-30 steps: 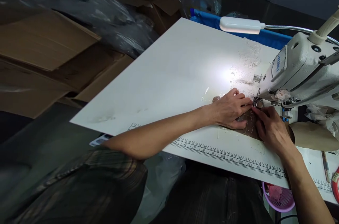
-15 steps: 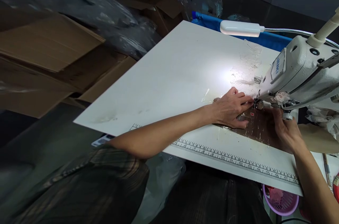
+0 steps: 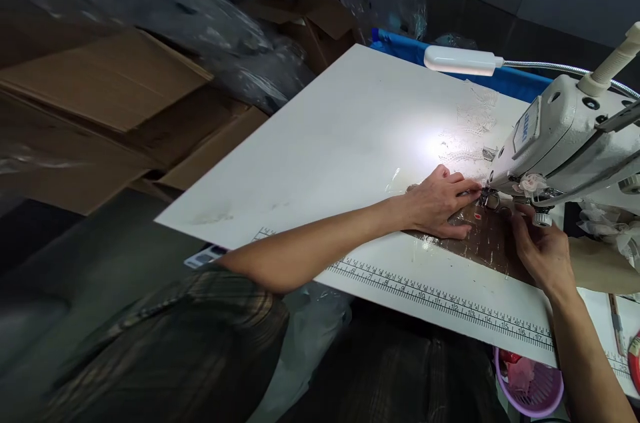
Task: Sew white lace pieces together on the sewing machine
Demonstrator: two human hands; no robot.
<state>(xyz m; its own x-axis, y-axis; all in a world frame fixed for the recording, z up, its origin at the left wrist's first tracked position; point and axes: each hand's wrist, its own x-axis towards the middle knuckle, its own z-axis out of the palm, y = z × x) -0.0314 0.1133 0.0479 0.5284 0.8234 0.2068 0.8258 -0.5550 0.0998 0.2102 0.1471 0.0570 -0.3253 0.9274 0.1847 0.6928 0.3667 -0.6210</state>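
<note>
My left hand (image 3: 445,203) lies palm down with fingers spread, on the brown plate (image 3: 490,243) and beside the presser foot (image 3: 487,197) of a white sewing machine (image 3: 560,123). Pale lace (image 3: 463,146) lies on the table just beyond its fingertips. To the right of the foot, my right hand (image 3: 545,253) is bent under the machine head, thumb near the fingers. The fingertips are partly hidden, and whatever they may hold cannot be made out.
A lit white lamp (image 3: 463,61) hangs over the white table (image 3: 300,143), whose front edge bears a printed ruler (image 3: 440,303). Cardboard boxes (image 3: 105,83) stand at left. A purple basket (image 3: 535,393) sits below the table; a pen-like tool (image 3: 617,323) lies at right.
My right hand has shifted slightly, its thumb and back now more in view beside the machine head. My left hand stays in nearly the same place. The camera view has turned a little.
</note>
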